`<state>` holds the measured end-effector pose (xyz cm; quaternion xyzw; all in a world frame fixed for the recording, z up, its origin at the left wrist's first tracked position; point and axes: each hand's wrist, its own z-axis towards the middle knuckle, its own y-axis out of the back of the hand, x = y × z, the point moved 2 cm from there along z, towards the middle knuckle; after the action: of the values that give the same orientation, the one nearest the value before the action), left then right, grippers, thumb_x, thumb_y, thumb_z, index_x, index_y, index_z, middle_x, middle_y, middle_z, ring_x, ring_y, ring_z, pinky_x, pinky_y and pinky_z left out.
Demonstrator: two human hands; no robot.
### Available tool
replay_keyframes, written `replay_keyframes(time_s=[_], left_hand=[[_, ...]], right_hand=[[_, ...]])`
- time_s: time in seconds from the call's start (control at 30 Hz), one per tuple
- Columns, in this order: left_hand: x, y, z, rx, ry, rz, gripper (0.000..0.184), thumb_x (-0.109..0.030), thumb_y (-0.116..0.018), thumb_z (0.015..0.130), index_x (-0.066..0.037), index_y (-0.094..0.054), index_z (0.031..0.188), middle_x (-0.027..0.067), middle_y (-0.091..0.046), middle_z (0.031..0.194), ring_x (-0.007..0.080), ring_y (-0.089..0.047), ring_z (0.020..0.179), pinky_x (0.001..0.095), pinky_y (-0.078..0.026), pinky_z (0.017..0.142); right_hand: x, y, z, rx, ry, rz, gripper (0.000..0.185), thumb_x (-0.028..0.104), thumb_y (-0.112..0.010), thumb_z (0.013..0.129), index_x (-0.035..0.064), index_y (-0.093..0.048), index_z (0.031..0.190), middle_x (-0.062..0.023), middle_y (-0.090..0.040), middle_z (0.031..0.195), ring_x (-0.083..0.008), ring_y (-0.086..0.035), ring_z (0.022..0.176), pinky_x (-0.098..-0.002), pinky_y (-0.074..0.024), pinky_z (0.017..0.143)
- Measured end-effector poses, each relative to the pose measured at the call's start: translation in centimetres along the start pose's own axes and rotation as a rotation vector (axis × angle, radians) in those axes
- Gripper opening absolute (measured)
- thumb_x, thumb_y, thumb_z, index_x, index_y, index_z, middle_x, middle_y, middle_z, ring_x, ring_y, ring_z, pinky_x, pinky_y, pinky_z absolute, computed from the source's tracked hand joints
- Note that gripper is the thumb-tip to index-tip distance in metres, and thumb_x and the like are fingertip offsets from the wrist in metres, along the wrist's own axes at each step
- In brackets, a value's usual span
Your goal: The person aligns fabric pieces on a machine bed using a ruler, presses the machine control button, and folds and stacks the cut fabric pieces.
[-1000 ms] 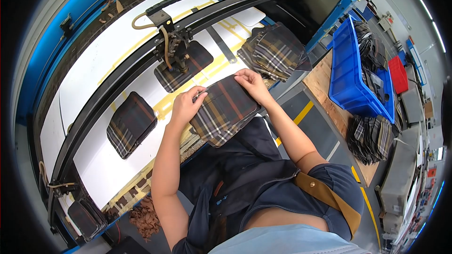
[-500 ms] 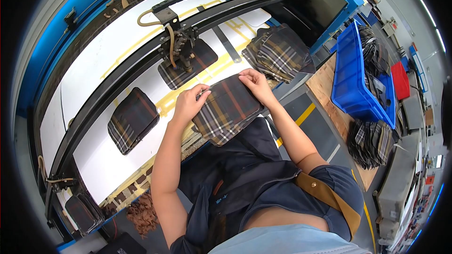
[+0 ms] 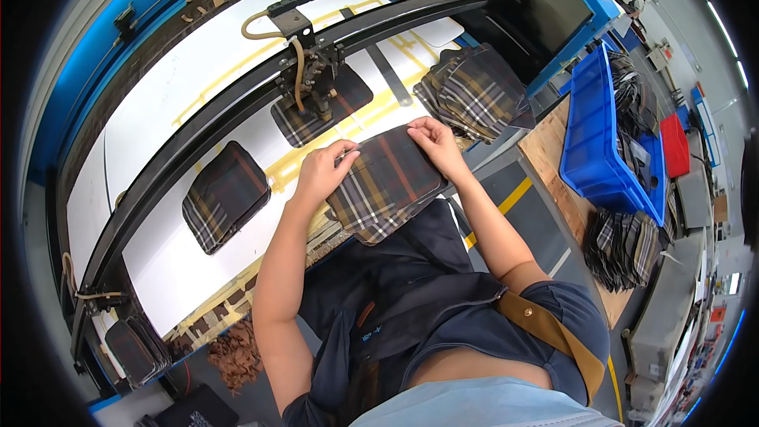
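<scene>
A stack of plaid fabric pieces (image 3: 387,182) is held between my hands at the front edge of the machine bed. My left hand (image 3: 324,171) pinches its upper left corner, and my right hand (image 3: 436,146) pinches the upper right corner. Beyond it, one plaid panel (image 3: 348,99) lies on the white bed, partly hidden under the machine head (image 3: 312,83). Left of my hands, another small plaid stack (image 3: 226,198) rests on the bed. A thicker pile of plaid pieces (image 3: 477,93) sits at the bed's right end.
A black gantry rail (image 3: 186,138) crosses the white bed. On the right, a blue crate (image 3: 589,150) of dark pieces stands on a wooden board (image 3: 547,150), with more plaid pieces (image 3: 621,249) and a red bin (image 3: 674,146) nearby. Dark panels (image 3: 136,350) lie at lower left.
The view has shifted slightly, so the machine and piles appear a little displaced. Both hands keep their hold on the plaid stack, with almost no movement.
</scene>
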<state>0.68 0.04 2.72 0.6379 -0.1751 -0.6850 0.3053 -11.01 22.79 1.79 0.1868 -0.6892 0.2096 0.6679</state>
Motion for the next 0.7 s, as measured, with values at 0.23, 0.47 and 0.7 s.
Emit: replay_keyframes(time_s=[0.23,0.47,0.7], left_hand=[[-0.11,0.05,-0.14,-0.016,-0.027,0.004,0.022,-0.028,-0.066,0.089,-0.01,-0.069,0.102,0.011,-0.072,0.088,0.0276,-0.069,0.075,0.0352,-0.052,0.067],[-0.18,0.05,-0.06,-0.016,-0.03,-0.001,0.022,-0.027,-0.066,0.089,-0.01,-0.069,0.102,0.0111,-0.072,0.089,0.0278,-0.069,0.077,0.0353,-0.052,0.069],[-0.01,-0.07,0.01,-0.003,-0.016,0.0,0.022,-0.028,-0.066,0.089,-0.01,-0.069,0.102,0.0116,-0.072,0.089,0.0277,-0.07,0.075,0.0349,-0.052,0.067]], right_hand=[[-0.04,-0.09,-0.03,-0.002,-0.003,0.01,0.009,0.008,-0.059,0.096,0.0005,-0.06,0.101,0.0022,-0.066,0.083,-0.0007,-0.058,0.073,-0.0158,-0.0449,0.065],[-0.07,0.05,-0.02,-0.006,0.007,-0.028,0.011,0.009,-0.059,0.096,0.0001,-0.06,0.102,0.0019,-0.065,0.084,-0.0008,-0.058,0.075,-0.0161,-0.0448,0.066],[-0.17,0.05,-0.03,-0.001,0.006,0.001,0.011,0.009,-0.059,0.096,0.0,-0.06,0.102,0.0023,-0.065,0.084,-0.0008,-0.057,0.076,-0.0164,-0.0447,0.067]])
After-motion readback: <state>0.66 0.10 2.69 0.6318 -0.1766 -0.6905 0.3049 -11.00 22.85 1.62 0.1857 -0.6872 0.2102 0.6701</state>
